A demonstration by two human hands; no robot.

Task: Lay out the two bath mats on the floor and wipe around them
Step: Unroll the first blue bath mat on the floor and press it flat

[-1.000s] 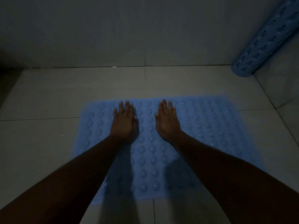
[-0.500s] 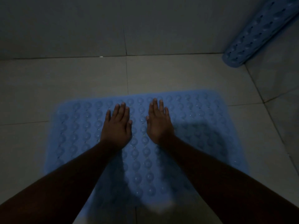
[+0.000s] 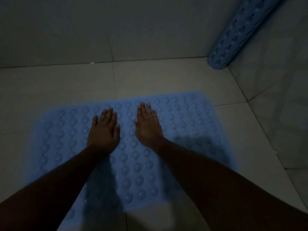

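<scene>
A blue bath mat [image 3: 183, 124] with rows of round bumps lies flat on the pale tiled floor in the middle of the head view. My left hand [image 3: 104, 132] rests palm down on the mat's far half, fingers stretched out. Just to its right, my right hand [image 3: 148, 125] lies flat on the mat in the same way. Neither hand holds anything. A second blue mat [image 3: 240, 30] is rolled into a tube and leans in the far right corner against the wall.
A grey tiled wall [image 3: 116, 27] rises just beyond the mat. Another wall [image 3: 283, 97] closes the right side. Bare floor tiles [image 3: 58, 87] lie to the left of and beyond the mat. The light is dim.
The view has shifted, so the mat and the rolled mat sit further left and lower in frame. Both hands stay flat on the mat and have slid slightly towards me.
</scene>
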